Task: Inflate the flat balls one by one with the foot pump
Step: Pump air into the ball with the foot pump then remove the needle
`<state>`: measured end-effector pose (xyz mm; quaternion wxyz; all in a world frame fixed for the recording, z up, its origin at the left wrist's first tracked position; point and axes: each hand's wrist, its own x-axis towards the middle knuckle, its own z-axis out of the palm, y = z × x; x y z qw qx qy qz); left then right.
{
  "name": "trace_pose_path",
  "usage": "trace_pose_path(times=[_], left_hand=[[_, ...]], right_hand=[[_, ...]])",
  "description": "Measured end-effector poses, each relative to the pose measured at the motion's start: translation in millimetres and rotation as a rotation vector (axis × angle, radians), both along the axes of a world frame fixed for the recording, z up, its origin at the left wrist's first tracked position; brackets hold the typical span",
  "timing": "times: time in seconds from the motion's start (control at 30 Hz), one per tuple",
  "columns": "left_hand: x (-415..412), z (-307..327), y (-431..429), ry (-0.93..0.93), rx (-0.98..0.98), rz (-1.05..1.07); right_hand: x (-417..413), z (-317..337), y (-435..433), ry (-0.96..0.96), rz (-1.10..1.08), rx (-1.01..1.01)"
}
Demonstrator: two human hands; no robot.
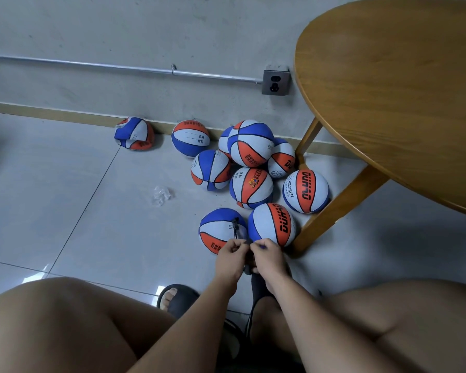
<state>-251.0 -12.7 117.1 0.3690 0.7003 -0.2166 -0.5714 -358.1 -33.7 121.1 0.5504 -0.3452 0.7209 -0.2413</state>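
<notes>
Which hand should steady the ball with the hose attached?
Left, likely: the left hand is at that ball's near edge; the right hand sits before the neighbouring ball, pinching a small blue item.

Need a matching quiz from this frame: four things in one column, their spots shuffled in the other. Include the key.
Things
1. dented ball
2. ball with the black hose
3. plastic wrapper
4. wall socket

Places
A. on the wall beside the round table
B. on open tile left of the ball pile
C. front left of the pile
D. alone at the skirting, far left

Pairs: 1-D, 2-C, 3-B, 4-A
</notes>
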Motion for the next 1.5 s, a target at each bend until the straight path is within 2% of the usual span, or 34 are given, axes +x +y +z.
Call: trace_pose_path(times=[0.2, 0.43, 0.67, 0.77, 0.87, 1.17, 1.5], left_hand=[[-0.5, -16.5, 11.4, -0.095, 0.049, -0.103], [1.7, -26.9, 24.6, -0.160, 0.121, -0.159], [-0.1, 20.3, -17.0, 0.063, -0.068, 0.133], [-1.7, 41.0, -30.7, 0.132, -0.126, 0.171], [-3.0, 39.3, -25.0, 0.155, -0.106, 0.152], [1.2, 7.2, -3.1, 0.028, -0.005, 0.068], [4.9, -24.4, 13.4, -0.201, 0.156, -0.105]], right_hand=[[-11.0, -19.7, 11.7, 0.072, 0.047, 0.088], [-14.9, -38.1, 25.5, 0.035, 0.078, 0.175], [7.9, -0.7, -17.1, -0.035, -0.008, -0.057], [10.8, 12.0, -30.6, -0.063, -0.046, -0.125], [11.4, 16.7, -23.6, -0.075, -0.056, -0.104], [3.7, -3.5, -2.0, -0.101, -0.019, 0.054], [-10.3, -34.5, 17.8, 0.024, 0.097, 0.196]])
